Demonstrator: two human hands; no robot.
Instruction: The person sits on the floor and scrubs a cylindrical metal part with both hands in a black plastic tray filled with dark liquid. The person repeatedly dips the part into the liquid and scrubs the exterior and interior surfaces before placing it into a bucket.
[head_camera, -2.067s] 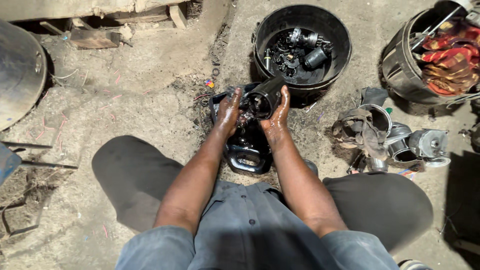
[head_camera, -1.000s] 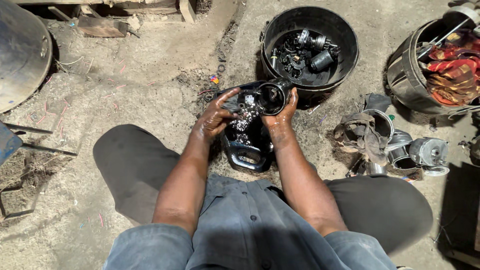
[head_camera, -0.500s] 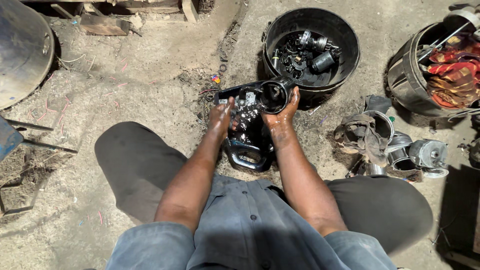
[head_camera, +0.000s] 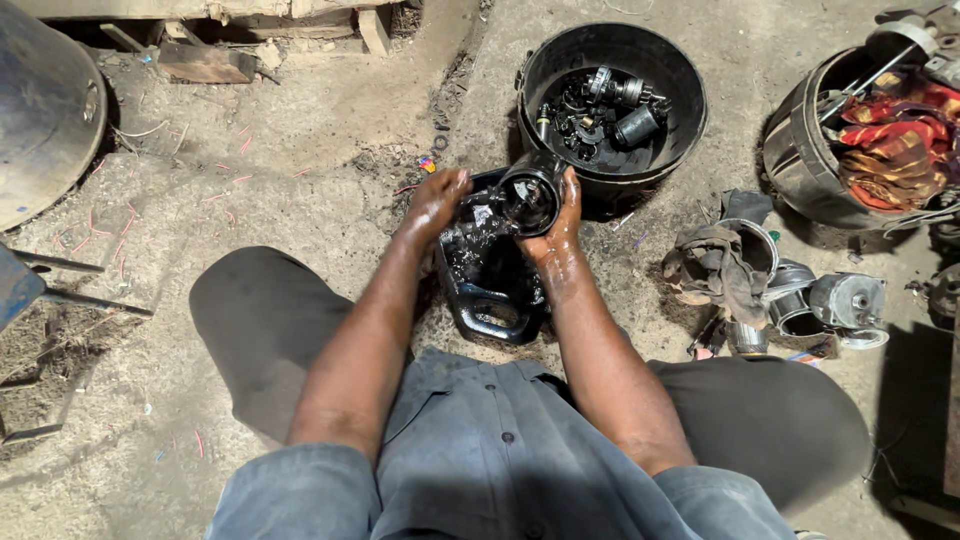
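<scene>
1. A large dark grey metal drum (head_camera: 40, 110) is lying at the left edge of the dirt floor (head_camera: 280, 190), with pale wooden offcuts (head_camera: 205, 62) sitting near the floor's top edge.
2. The person, seated on the floor in dark trousers and a blue-grey buttoned shirt, is extending both forearms forward between the knees.
3. The left hand (head_camera: 435, 205) is resting with loosely curled fingers against the left rim of a black plastic can cut open as a trough (head_camera: 490, 300); it is wet, and whether it is gripping anything cannot be told.
4. The trough is lying on the floor between the knees, holding dark glistening liquid.
5. The right hand (head_camera: 558, 225) is grasping a black oily cylindrical metal housing (head_camera: 528, 195) from its right side, holding it over the far end of the trough, open end facing the camera.
6. A round black plastic basin (head_camera: 612, 105) is standing just beyond the hands, holding small dark metal parts (head_camera: 600, 110).
7. To the right of the trough, a dirty grey rag (head_camera: 715, 265) is lying over silver cylindrical metal casings (head_camera: 830, 305).
8. At the floor's top right corner, a black bucket (head_camera: 810, 150) is holding red and yellow patterned cloth (head_camera: 895, 140).
</scene>
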